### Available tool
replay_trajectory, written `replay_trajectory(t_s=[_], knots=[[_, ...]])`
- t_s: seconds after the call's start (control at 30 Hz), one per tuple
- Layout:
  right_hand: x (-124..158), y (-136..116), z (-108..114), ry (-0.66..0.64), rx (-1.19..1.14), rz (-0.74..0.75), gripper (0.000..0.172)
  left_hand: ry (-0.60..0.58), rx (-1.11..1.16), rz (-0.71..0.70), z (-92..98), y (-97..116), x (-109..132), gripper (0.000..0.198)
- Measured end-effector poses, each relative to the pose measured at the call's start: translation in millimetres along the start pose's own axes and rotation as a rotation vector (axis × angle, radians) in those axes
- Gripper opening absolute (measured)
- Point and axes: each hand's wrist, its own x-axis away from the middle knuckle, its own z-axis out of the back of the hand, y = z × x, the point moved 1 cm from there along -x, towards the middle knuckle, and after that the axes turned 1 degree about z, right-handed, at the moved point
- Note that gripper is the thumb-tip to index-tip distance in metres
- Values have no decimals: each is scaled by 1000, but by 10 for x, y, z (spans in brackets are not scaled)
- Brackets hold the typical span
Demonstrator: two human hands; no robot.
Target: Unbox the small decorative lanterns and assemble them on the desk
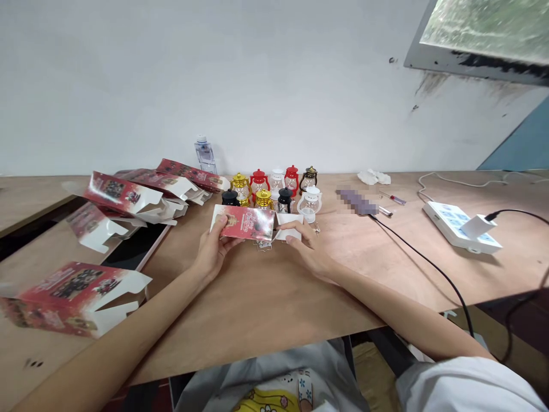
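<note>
A red printed carton (251,223) lies on its side between my hands, its white flaps (288,218) open toward the right. My left hand (214,243) grips the carton's left end, thumb on top. At the open end, my right hand (306,246) has its fingers closed on the white flaps. Just behind the carton stand several small lanterns: gold (241,184), red (259,181), black (285,197), bronze (309,178) and white (310,201). Part of the front row is hidden by the carton. Wire pieces (262,245) show beneath it.
Several opened red cartons (124,197) are piled at the left, with another (75,294) nearer the front. A bottle (206,155) stands by the wall. To the right are a blurred device (357,201) on a black cable, a screwdriver (397,199), crumpled tissue (374,177) and a power strip (446,220).
</note>
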Motion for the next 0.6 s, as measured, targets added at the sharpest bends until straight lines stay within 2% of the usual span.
replay_trajectory(t_s=[0.13,0.27,0.43,0.5,0.6], knots=[[-19,67,-18,47,-16,-90,35,-17,-13,-14,4,-22,5,41],[-44,109,-43,178,-115,-187,23,-98,-54,-109,3,-36,24,44],[-83,175,-69,122,-463,-264,24,-162,-197,-301,-3,-20,78,54],[-120,214,-26,150,-491,-267,24,-185,-247,-358,-3,-18,100,56],[-212,240,126,171,-407,-223,29,-174,-256,-420,3,-20,111,56]])
